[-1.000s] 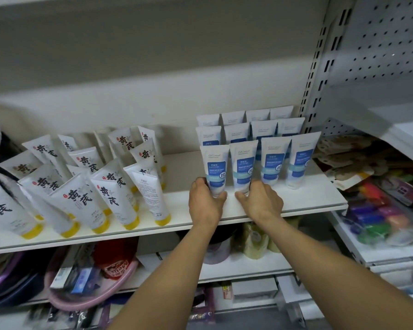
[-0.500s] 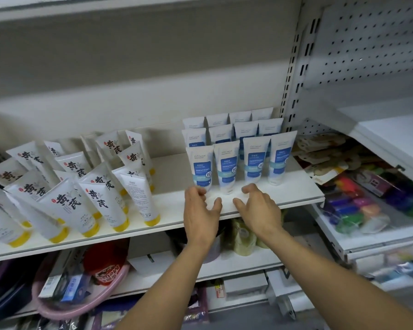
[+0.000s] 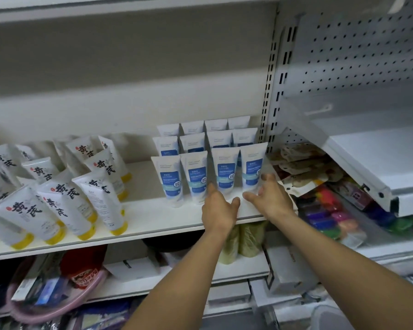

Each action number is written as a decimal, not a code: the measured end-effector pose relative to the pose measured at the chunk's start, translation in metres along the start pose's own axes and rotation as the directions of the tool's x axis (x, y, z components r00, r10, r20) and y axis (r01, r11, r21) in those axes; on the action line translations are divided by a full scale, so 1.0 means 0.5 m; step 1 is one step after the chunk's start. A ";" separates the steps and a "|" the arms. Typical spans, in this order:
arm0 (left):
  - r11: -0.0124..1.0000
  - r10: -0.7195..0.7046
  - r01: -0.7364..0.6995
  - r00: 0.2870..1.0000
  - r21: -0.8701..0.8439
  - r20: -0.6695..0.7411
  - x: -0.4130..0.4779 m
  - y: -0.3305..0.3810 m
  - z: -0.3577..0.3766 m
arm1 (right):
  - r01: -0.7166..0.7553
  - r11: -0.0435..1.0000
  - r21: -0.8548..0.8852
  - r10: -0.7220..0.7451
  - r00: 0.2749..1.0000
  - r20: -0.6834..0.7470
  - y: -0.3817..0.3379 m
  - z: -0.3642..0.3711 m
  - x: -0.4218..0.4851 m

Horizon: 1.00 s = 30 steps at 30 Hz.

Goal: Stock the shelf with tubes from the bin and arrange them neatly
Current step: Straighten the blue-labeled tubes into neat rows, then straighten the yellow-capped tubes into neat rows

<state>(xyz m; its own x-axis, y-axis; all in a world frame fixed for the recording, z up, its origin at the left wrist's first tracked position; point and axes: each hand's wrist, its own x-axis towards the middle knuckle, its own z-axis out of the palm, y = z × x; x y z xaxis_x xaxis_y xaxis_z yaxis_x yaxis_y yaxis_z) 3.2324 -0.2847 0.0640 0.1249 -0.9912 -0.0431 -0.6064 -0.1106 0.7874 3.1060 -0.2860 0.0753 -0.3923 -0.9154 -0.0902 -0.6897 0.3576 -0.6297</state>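
Blue-labelled tubes (image 3: 197, 177) at centre frame seem mid-straightening, left hand (image 3: 218, 210) and right hand (image 3: 271, 198) both spread, holding nothing; next, nudge the rightmost 2 flush.

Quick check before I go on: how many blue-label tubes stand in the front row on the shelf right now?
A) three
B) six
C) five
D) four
D: four blue-label tubes stand side by side at the front of the shelf. The left hand and right hand are in front of the two on the right.
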 end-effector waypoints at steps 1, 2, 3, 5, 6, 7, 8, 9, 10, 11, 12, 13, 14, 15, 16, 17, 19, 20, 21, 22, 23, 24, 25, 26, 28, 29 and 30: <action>1.000 -0.024 0.024 1.000 -0.012 -0.004 0.009 0.002 0.006 | 0.005 1.000 -0.027 -0.005 1.000 0.011 -0.001 0.001 0.009; 0.999 -0.041 0.041 0.999 -0.034 -0.004 0.020 0.002 0.012 | 0.008 0.999 -0.051 -0.007 1.000 0.016 0.000 0.002 0.017; 0.997 -0.064 0.064 0.998 -0.053 -0.001 0.031 0.000 0.020 | 0.012 0.997 -0.072 -0.011 1.000 0.016 0.001 0.004 0.023; 0.994 -0.090 0.090 0.996 -0.066 0.003 0.053 -0.012 0.038 | 0.029 0.995 -0.097 -0.029 1.000 0.005 0.005 0.009 0.030; 0.994 -0.094 0.094 0.996 -0.058 0.001 0.061 -0.018 0.044 | 0.039 0.994 -0.104 -0.039 0.999 -0.002 0.006 0.012 0.033; 0.994 -0.097 0.096 0.995 -0.054 -0.007 0.066 -0.020 0.048 | 0.047 0.993 -0.111 -0.048 0.999 -0.006 0.007 0.014 0.034; 0.994 -0.094 0.093 0.995 -0.053 -0.015 0.069 -0.020 0.051 | 0.056 0.992 -0.116 -0.057 0.998 -0.008 0.008 0.015 0.035; 0.994 -0.093 0.092 0.996 -0.050 -0.018 0.072 -0.021 0.053 | 0.062 0.991 -0.121 -0.063 0.998 -0.009 0.008 0.015 0.036; 0.995 -0.090 0.089 0.996 -0.049 -0.021 0.075 -0.025 0.057 | 0.068 0.990 -0.124 -0.070 0.998 -0.010 0.009 0.014 0.037; 0.995 -0.090 0.089 0.996 -0.051 -0.022 0.077 -0.029 0.060 | 0.072 0.989 -0.126 -0.074 0.997 -0.011 0.009 0.014 0.037; 0.995 -0.089 0.088 0.996 -0.055 -0.024 0.079 -0.031 0.062 | 0.075 0.989 -0.127 -0.077 0.997 -0.014 0.010 0.013 0.037; 0.994 -0.089 0.087 0.996 -0.059 -0.026 0.080 -0.034 0.064 | 0.076 0.989 -0.129 -0.079 0.997 -0.017 0.011 0.012 0.036; 0.995 -0.084 0.082 0.996 -0.062 -0.030 0.080 -0.036 0.064 | 0.078 0.988 -0.131 -0.081 0.997 -0.017 0.013 0.013 0.035; 0.995 -0.084 0.081 0.996 -0.066 -0.033 0.080 -0.035 0.064 | 0.085 0.987 -0.136 -0.088 0.996 -0.015 0.013 0.013 0.034; 0.994 -0.085 0.082 0.996 -0.074 -0.034 0.080 -0.035 0.063 | 0.092 0.986 -0.141 -0.094 0.995 -0.013 0.013 0.013 0.033; 0.993 -0.089 0.086 0.996 -0.081 -0.030 0.081 -0.035 0.063 | 0.097 0.985 -0.143 -0.099 0.995 -0.012 0.013 0.012 0.032; 0.991 -0.102 0.100 0.995 -0.089 -0.015 0.081 -0.034 0.063 | 0.100 0.986 -0.133 -0.102 0.995 -0.007 0.012 0.010 0.030; 0.990 -0.106 0.105 0.994 -0.092 -0.009 0.080 -0.033 0.062 | 0.098 0.988 -0.122 -0.099 0.995 0.001 0.012 0.009 0.029; 0.989 -0.109 0.109 0.994 -0.096 -0.002 0.080 -0.031 0.060 | 0.093 0.990 -0.110 -0.092 0.996 0.012 0.010 0.008 0.027; 0.989 -0.115 0.115 0.993 -0.097 0.010 0.079 -0.032 0.059 | 0.085 0.992 -0.095 -0.083 0.996 0.025 0.010 0.005 0.023; 0.988 -0.118 0.120 0.993 -0.099 0.026 0.072 -0.029 0.055 | 0.078 0.994 -0.080 -0.075 0.997 0.034 0.009 0.002 0.017; 0.988 -0.117 0.121 0.992 -0.095 0.043 0.065 -0.030 0.050 | 0.070 0.995 -0.068 -0.068 0.997 0.039 0.010 -0.002 0.010; 0.989 -0.115 0.120 0.992 -0.088 0.059 0.053 -0.031 0.043 | 0.064 0.996 -0.066 -0.062 0.997 0.040 0.011 -0.005 -0.001; 0.990 -0.113 0.118 0.991 -0.079 0.071 0.037 -0.035 0.035 | 0.062 0.995 -0.075 -0.059 0.997 0.040 0.012 -0.010 -0.014; 0.989 -0.113 0.123 0.986 -0.084 0.120 -0.005 -0.043 0.010 | 0.081 0.991 -0.104 -0.075 0.996 0.054 0.011 -0.018 -0.050; 0.988 -0.098 0.114 0.984 -0.106 0.147 -0.028 -0.044 -0.006 | 0.102 0.990 -0.101 -0.095 0.993 0.076 0.009 -0.019 -0.068; 0.987 -0.071 0.094 0.983 -0.129 0.170 -0.048 -0.045 -0.024 | 0.136 0.987 -0.081 -0.127 0.986 0.104 0.006 -0.020 -0.086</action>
<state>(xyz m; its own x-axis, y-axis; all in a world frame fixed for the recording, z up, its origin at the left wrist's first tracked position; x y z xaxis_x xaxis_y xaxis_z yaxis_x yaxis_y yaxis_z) 3.2523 -0.2575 0.0548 0.0327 -0.9787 -0.2027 -0.4853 -0.1928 0.8528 3.1148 -0.2438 0.0851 -0.2358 -0.9677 -0.0895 -0.7833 0.2438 -0.5719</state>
